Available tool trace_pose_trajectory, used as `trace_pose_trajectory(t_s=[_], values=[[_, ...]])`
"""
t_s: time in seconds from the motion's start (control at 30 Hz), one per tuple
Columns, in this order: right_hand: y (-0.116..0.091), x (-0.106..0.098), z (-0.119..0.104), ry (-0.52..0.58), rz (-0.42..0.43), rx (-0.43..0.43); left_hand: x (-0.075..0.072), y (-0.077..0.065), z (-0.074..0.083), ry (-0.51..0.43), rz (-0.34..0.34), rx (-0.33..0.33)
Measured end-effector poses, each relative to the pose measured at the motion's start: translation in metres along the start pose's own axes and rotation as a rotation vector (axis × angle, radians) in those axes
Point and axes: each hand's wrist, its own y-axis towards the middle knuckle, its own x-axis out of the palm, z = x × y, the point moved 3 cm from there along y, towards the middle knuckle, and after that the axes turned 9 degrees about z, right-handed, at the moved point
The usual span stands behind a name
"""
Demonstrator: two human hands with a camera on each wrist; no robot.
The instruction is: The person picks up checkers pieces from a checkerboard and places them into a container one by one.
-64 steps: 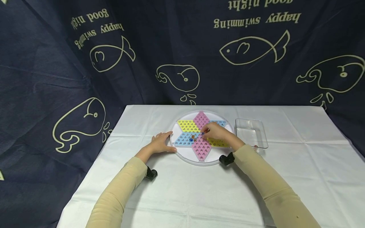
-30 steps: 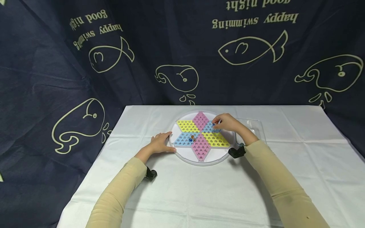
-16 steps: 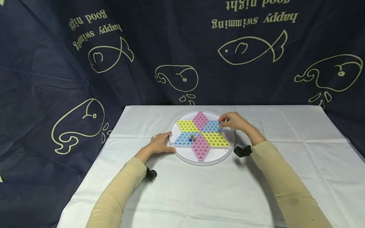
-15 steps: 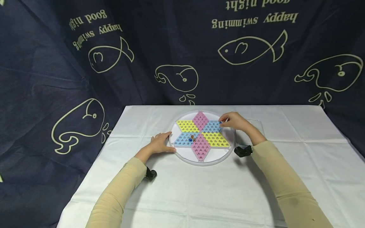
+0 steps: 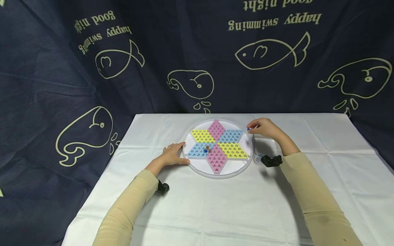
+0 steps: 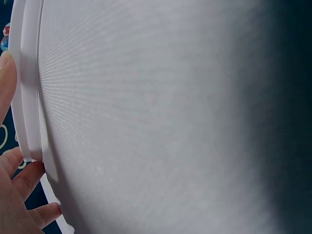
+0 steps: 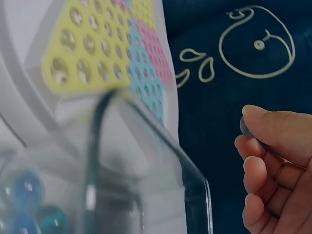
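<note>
In the head view a round white Chinese checkers board (image 5: 217,176) with a pink, yellow and blue star lies on the table. My left hand (image 5: 171,154) touches the left rim with thumb and fingers spread. My right hand (image 5: 267,130) pinches a blue marble (image 5: 249,129) between thumb and index finger, beyond the board's right edge near the clear box (image 5: 273,140). The same marble (image 7: 245,127) shows at the fingertips in the right wrist view. Several marbles (image 5: 207,149), blue and reddish-brown, sit together left of the star's centre.
Inside the clear box, blue and teal marbles (image 7: 24,189) show blurred in the right wrist view. The right forearm and its black wrist camera (image 5: 271,161) partly cover the box. A dark blue curtain (image 5: 184,41) hangs behind the white-covered table (image 5: 197,208).
My right hand has moved right from the star's centre, across the far blue section, past the board's rim, carrying the blue marble. My left hand has stayed at the rim.
</note>
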Motion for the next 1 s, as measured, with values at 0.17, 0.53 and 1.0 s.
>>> trace_pose_trajectory(t_s=[0.17,0.53,1.0], values=[[-0.003,-0.01,0.006,-0.008,0.016,0.003,-0.001,0.0,-0.001,0.0,0.008,0.0],[-0.013,-0.02,0.021,-0.043,0.041,0.028,0.013,0.015,-0.021,-0.032,0.024,0.026],[-0.021,-0.024,0.032,-0.055,0.035,0.079,0.001,0.001,-0.001,0.006,0.001,0.007]])
